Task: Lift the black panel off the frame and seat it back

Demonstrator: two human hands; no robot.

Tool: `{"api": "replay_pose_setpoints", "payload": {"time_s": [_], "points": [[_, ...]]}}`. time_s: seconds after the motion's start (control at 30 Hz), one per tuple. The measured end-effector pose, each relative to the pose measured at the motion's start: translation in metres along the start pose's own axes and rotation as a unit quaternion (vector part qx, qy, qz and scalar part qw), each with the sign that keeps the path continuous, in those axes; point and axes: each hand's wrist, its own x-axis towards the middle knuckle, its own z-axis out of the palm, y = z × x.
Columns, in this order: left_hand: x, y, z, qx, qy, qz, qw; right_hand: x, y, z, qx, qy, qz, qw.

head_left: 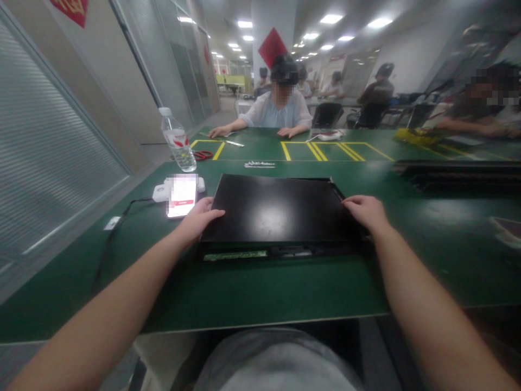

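**Black cover lies on its base, not yet flush at the near edge**

Both hands are on the black cover (277,209), which lies flat in the middle of the green table (260,293), directly ahead of the person. The left hand (199,217) clasps the cover's left edge, thumb on top and fingers curled along the side. The right hand (366,212) rests on the right edge with its fingers spread loosely and the tips laid flat on the top face, gripping nothing.

As far as can be judged, the cover is laid over the base (317,251) but not seated. Along the near side a dark slot stays open, and a strip of green circuit board (236,254) shows in it. No screws or tools are at the hands.

The cover is a wide, thin, glossy black panel, plain, with ceiling light reflected at its centre.

To the left, just beside it, lies a lit phone (182,195); farther off stand a water bottle (177,141) and red scissors (202,155). A row of small pale parts (259,164) lies beyond the cover. A person (279,106) sits at the far side.
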Motion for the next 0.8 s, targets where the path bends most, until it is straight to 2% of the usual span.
{"api": "replay_pose_setpoints", "payload": {"time_s": [0.8], "points": [[0.0037, -0.0050, -0.0073, -0.040, -0.022, -0.008, 0.999, -0.0032, -0.0047, -0.0031, 0.010, 0.002, 0.010, 1.000]]}}
